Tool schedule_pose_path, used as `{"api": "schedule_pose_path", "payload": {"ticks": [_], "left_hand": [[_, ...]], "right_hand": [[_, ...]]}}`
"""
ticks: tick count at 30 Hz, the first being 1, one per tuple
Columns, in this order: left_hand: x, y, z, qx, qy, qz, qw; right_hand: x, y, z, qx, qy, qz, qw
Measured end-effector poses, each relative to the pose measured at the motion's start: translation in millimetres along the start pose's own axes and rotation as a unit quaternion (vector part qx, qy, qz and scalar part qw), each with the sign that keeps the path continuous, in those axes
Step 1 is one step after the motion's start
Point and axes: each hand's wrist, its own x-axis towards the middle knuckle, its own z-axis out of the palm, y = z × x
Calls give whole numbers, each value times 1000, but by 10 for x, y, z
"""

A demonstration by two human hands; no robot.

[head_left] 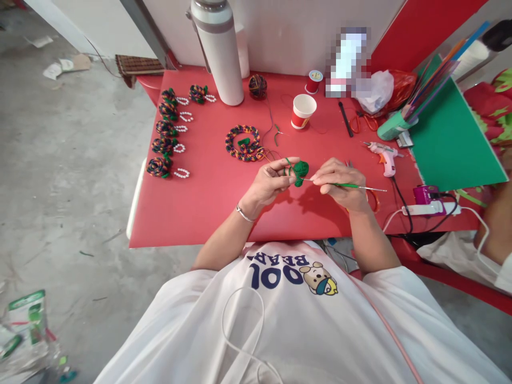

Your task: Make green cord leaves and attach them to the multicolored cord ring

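Note:
My left hand (274, 181) pinches a small green crocheted piece (301, 170) above the red table, with green yarn running over its fingers. Closed around the green handle of a crochet hook (347, 185), my right hand (340, 181) is just right of the piece. The hook's thin metal tip reaches the green piece; the exact stitch is too small to tell. Behind my left hand lies a curved multicolour braided strip (236, 154) with a bit of green inside its curl. A short green yarn end (276, 137) rests farther back.
On the red table (192, 208) are a white bottle (222, 58), yarn ball (258, 86), paper cup (303, 111), thread spool (314, 81), scissors (364, 122), pink glue gun (386, 157) and power strip (430, 209). Several yarn flowers (159, 167) with beads line the left. Another person's arm (496, 221) is at right.

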Motion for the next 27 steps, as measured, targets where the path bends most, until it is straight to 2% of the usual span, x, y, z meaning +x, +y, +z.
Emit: {"api": "schedule_pose_path", "payload": {"ticks": [4,9,12,15,20,24,27], "left_hand": [[-9,0,28,-3,3,3,1000],[-17,-31,80,20,19,22,999],[-22,-45,99,45,32,37,998],[-19,-58,89,57,26,35,997],[3,-113,87,77,39,55,995],[15,-197,152,43,80,93,991],[17,-233,184,-24,73,66,995]], "right_hand": [[-30,60,66,50,21,33,998],[-136,128,355,67,96,73,990],[-192,135,511,23,141,86,986],[-200,106,560,-15,162,82,983],[-208,7,550,-122,136,41,982],[-316,26,683,-276,191,3,942],[-350,74,799,-319,231,-4,919]]}}
